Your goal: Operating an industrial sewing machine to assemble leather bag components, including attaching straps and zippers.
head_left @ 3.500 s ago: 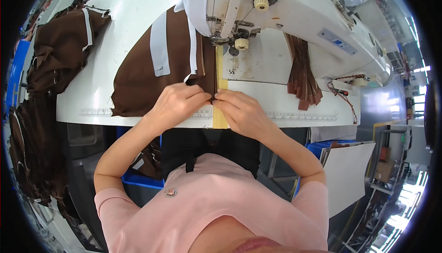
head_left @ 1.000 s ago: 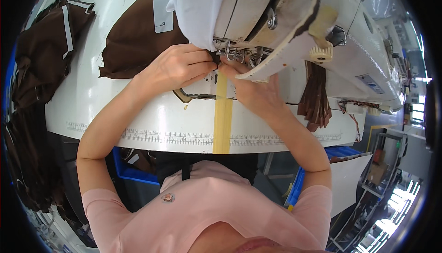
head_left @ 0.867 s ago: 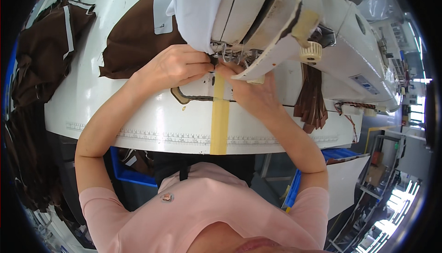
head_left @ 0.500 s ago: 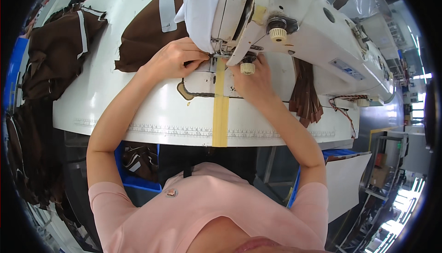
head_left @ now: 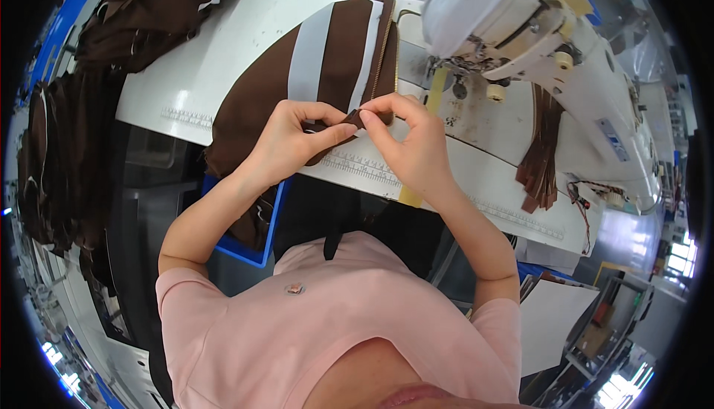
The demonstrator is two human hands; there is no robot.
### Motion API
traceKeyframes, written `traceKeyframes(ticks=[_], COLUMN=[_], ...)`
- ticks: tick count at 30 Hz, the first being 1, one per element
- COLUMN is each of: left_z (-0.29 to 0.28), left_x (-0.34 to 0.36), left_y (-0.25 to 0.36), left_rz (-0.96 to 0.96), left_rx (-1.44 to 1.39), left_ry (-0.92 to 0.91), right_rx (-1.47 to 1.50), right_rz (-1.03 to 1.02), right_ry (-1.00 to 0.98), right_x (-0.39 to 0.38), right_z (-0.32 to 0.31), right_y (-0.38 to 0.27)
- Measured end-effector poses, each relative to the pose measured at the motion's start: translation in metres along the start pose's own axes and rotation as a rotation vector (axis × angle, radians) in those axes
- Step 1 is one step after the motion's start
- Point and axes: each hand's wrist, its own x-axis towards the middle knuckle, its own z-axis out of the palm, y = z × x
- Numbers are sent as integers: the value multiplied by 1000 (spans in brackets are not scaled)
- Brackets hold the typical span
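Note:
A brown fabric panel (head_left: 260, 85) with a wide grey stripe lies at the left of the white sewing machine (head_left: 580, 74). Along its right side run a white strip and a zipper (head_left: 386, 48) with metal teeth. At the panel's near corner my left hand (head_left: 282, 141) pinches the brown fabric between thumb and fingers. Beside it my right hand (head_left: 416, 145) pinches the same corner by the zipper's end, fingertips almost touching the left ones. The pinched edge is partly hidden by my fingers.
Brown fabric pieces (head_left: 149, 15) are heaped at the far left, with more hanging below them. A bundle of brown strips (head_left: 541, 149) lies right of the needle area. Yellow tape (head_left: 409, 195) crosses the table's ruled front edge. Under the table stands a blue bin (head_left: 269, 242).
Both hands have come away from the needle area toward the table's front edge, bringing the brown panel along. Its zipper is now visible, and the view has shifted left.

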Motion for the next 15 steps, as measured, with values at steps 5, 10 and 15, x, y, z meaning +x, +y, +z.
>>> traceKeyframes(ticks=[5,10,15], left_z=[-30,-44,-28], left_x=[0,32,-23], left_y=[9,-32,-10], left_rz=[503,563,432], left_rx=[566,923,548], left_ry=[311,640,429], right_rx=[151,51,22], right_rz=[173,76,48], right_ry=[-42,-80,-23], right_x=[-10,-27,-28], right_z=[19,37,41], right_y=[5,-16,-12])
